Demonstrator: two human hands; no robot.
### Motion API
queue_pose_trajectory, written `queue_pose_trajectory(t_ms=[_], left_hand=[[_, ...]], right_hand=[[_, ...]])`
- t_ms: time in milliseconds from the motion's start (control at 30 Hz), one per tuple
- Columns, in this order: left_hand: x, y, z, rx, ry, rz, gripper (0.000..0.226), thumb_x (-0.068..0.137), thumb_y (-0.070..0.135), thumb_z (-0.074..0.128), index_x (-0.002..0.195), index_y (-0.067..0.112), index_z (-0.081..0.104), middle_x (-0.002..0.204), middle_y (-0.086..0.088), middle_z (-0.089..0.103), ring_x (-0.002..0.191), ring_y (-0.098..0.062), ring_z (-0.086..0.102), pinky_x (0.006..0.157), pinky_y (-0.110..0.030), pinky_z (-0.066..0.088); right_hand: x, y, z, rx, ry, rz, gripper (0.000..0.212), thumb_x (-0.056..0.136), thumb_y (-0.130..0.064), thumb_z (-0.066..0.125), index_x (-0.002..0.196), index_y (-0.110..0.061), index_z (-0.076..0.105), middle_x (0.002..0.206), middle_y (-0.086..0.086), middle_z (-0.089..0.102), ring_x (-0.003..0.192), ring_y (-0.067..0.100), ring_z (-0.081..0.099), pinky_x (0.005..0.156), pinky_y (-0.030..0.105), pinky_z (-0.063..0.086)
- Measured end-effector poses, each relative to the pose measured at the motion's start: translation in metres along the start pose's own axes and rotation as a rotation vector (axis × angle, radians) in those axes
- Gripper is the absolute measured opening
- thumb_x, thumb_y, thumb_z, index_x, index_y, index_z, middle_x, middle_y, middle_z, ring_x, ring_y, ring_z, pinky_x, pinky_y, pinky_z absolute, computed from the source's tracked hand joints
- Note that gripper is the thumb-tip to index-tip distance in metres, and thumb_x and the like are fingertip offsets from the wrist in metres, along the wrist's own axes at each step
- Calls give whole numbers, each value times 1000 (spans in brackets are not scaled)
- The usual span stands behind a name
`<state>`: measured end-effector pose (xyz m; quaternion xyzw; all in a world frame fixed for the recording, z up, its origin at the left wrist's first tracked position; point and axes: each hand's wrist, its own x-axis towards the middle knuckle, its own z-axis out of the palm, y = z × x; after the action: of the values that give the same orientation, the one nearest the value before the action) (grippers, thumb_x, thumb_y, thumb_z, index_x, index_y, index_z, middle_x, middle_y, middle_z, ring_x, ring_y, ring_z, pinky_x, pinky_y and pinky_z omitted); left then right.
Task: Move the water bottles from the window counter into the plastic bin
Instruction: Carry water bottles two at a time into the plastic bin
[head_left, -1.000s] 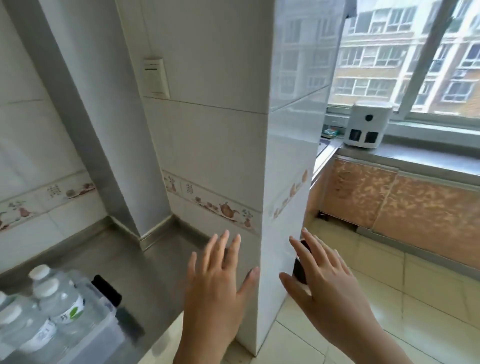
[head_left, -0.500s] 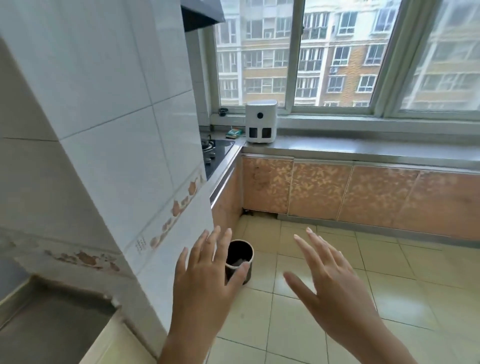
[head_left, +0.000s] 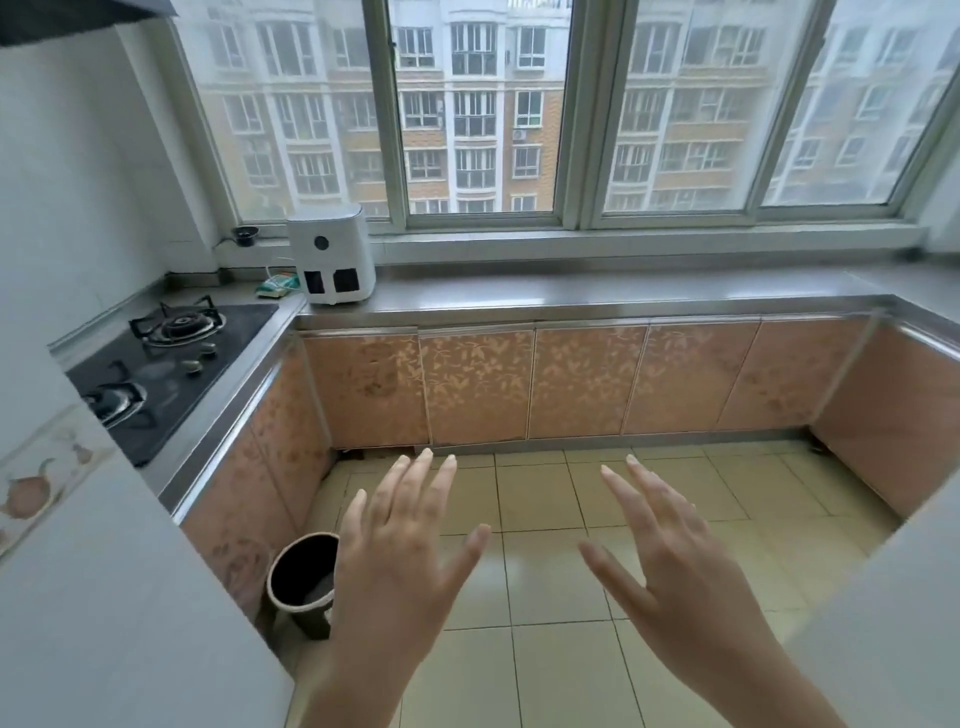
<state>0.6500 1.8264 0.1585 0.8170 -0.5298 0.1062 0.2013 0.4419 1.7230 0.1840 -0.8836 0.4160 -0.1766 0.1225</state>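
Left hand (head_left: 400, 561) and right hand (head_left: 675, 577) spread, empty, over floor beside bin (head_left: 304, 582).

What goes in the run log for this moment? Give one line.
left hand: open, empty | right hand: open, empty | window counter: no bottles visible | bin: out of view
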Motion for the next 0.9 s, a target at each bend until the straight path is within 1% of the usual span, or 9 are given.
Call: queue_pose_trajectory(t_ms=[100,200,333,400,500,633,767,833,900], left_hand=[[32,27,27,-22,-30,55,68,91,67,28,145,29,44,151,6,44,142,-14,35,111,-41,20],[66,50,53,-36,-69,131,69,91,68,28,146,29,43,152,7,44,142,-13,34,112,-42,24],[123,78,85,-21,-88,238,68,91,65,30,141,25,50,146,3,51,137,-19,45,108,-40,22],[154,91,101,-21,-90,277,68,90,65,31,141,24,51,145,2,53,135,-20,47,107,-40,22],[206,109,129,-35,-89,334,68,90,66,32,141,25,50,145,2,52,136,-17,43,108,-40,22],[281,135,162,-80,-77,414,68,88,66,33,139,24,53,143,1,55,135,-16,36,106,-41,23],[349,167,190,-84,-74,487,68,88,66,34,138,24,54,142,1,56,134,-19,46,106,-40,23],[377,184,203,-84,-90,533,68,88,66,34,138,24,55,141,1,57,133,-21,50,106,-40,23],[400,201,215,-97,-104,569,68,88,65,34,139,24,54,142,2,56,133,-21,50,106,-40,22]], right_hand=[[13,39,-11,-13,17,78,78,78,-73,8,149,-40,11,158,-16,6,145,5,3,116,33,15],[28,72,-20,-23,27,159,80,76,-74,4,148,-41,7,158,-17,1,144,3,-2,116,30,9],[57,109,-28,-31,76,260,81,75,-73,4,148,-41,10,158,-17,4,144,4,1,117,29,10],[76,125,-30,-29,99,297,80,75,-73,5,148,-41,12,158,-18,5,144,3,3,116,28,9],[108,150,-36,-63,118,347,79,75,-73,4,147,-42,12,158,-19,3,144,2,1,115,28,9],[161,184,-47,-132,150,431,81,73,-72,-2,148,-43,7,158,-20,-2,144,3,-2,114,24,6],[210,218,-55,-168,179,494,81,72,-71,-3,148,-44,5,158,-20,-4,144,3,-3,113,23,3],[229,235,-58,-169,201,526,81,72,-72,-1,147,-44,8,158,-20,-1,144,3,-2,109,19,2],[246,253,-60,-163,213,556,82,71,-73,-1,147,-43,10,158,-20,0,144,3,-1,106,18,0]])
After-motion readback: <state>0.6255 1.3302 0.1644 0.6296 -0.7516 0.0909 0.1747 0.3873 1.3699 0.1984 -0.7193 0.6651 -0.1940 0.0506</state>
